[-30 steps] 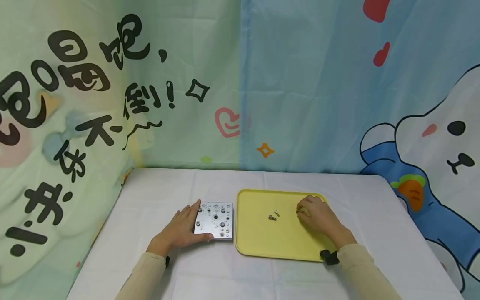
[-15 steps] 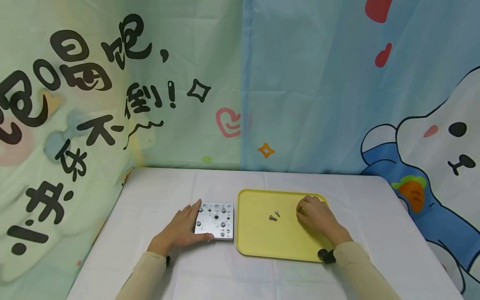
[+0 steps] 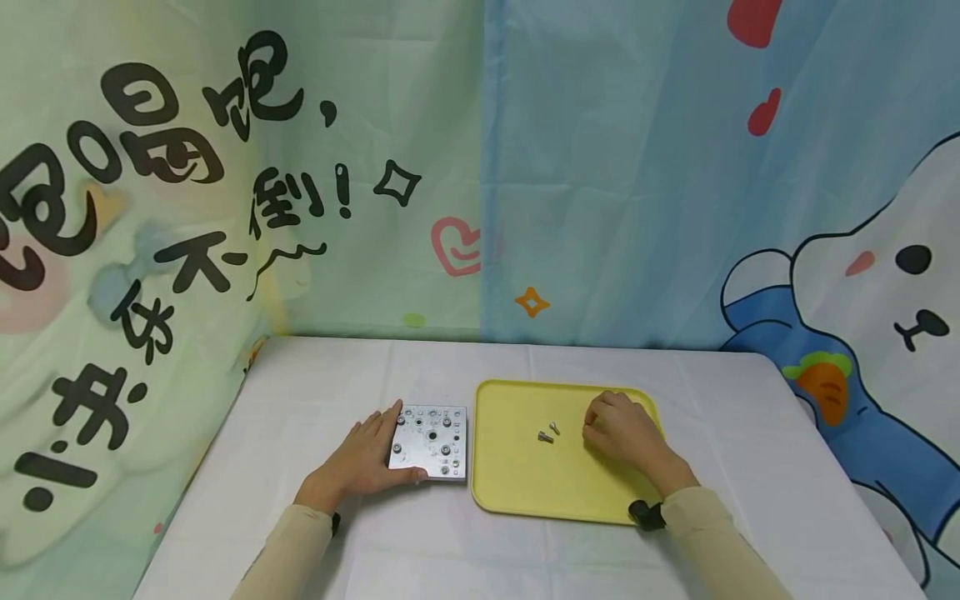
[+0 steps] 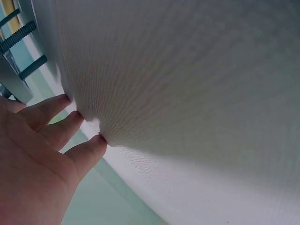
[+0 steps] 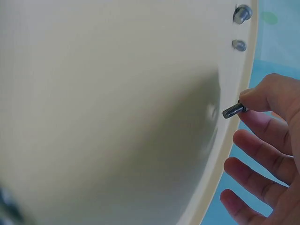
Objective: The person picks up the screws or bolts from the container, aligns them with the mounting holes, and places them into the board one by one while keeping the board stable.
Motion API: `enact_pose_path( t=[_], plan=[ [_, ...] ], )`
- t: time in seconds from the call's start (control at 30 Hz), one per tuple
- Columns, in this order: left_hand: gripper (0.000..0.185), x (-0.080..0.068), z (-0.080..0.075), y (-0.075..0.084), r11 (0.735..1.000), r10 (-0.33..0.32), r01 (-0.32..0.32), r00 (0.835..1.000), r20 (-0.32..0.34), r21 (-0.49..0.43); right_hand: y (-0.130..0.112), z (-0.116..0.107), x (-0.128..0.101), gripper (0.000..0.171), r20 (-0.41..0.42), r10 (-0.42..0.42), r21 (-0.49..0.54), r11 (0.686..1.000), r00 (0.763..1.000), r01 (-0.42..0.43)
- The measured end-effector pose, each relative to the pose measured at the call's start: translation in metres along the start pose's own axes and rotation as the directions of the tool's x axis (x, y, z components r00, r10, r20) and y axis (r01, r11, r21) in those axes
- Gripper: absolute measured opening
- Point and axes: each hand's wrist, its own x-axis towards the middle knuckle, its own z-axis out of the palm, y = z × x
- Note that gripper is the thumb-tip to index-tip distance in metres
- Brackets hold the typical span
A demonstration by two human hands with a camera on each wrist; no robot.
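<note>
My left hand (image 3: 362, 457) grips a square silver metal plate (image 3: 420, 458) by its left side, thumb at the near edge and index finger at the far left corner. Several bolt heads and holes show on top; in the left wrist view threaded shanks (image 4: 19, 37) stick out of it, and the other fingertips rest on the white cloth. Between thumb and index finger, my right hand (image 3: 626, 433) pinches a small bolt (image 5: 231, 111) above the yellow tray (image 3: 540, 487). Two loose bolts, a larger one (image 3: 545, 437) and a smaller one (image 3: 554, 427), lie on the tray.
A white cloth (image 3: 465, 550) covers the table. The tray stands just right of the plate, with a narrow gap between them. Behind the table hang printed curtains (image 3: 615, 208). A dark wrist device (image 3: 647, 515) sits over the tray's near right edge.
My right hand has shifted slightly left over the tray, nearer the two loose bolts. The left hand and the plate have stayed in place.
</note>
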Motion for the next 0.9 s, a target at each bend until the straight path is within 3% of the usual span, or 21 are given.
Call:
enact_pose_path(
  t=[0.43,0.9],
  plan=[
    [0.125,-0.001,0.001,-0.001,1.0,-0.004,0.004,1.0,-0.003,0.007,-0.026,0.004,0.013,0.009,-0.033,-0.047,0.075,0.996,0.998,0.05],
    [0.125,-0.002,-0.001,0.002,1.0,-0.001,0.001,1.0,-0.001,0.028,-0.054,0.012,0.033,0.01,-0.068,-0.158,0.11,0.98,0.985,0.164]
  ],
)
